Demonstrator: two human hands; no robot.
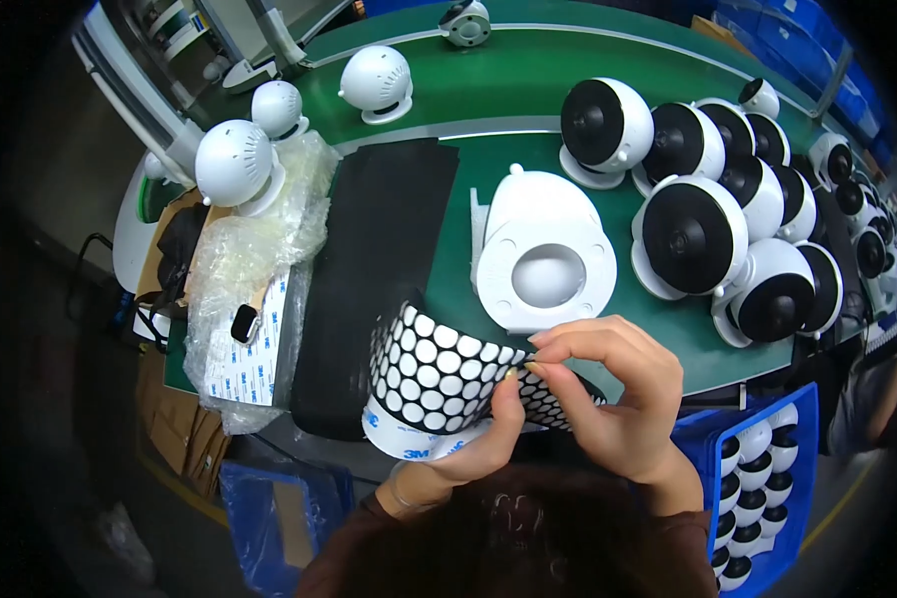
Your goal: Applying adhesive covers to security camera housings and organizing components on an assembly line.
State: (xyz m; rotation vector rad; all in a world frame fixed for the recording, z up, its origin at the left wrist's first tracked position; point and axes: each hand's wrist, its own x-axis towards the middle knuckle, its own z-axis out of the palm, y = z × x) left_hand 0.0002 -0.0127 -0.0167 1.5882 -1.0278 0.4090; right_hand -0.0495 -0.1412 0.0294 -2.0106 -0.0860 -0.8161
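A flexible black sheet of white round adhesive pads (pixel 431 371) curves upright between my hands, its printed white backing showing along the lower edge. My left hand (pixel 478 453) grips it from below, with the thumb up near the sheet's top edge. At that same edge my right hand (pixel 623 399) pinches with thumb and forefinger; whether a single pad is between the tips I cannot tell. Just beyond the hands, a white round device (pixel 593 261) lies on the green mat with its ring-shaped base facing up.
Several white ball-shaped devices with black fronts (pixel 690 234) crowd the right side. Black sheets (pixel 374 249) lie left of centre, beside clear plastic wrap (pixel 244 259). More white devices (pixel 377 80) stand behind. Blue bins (pixel 805 468) flank me below the table edge.
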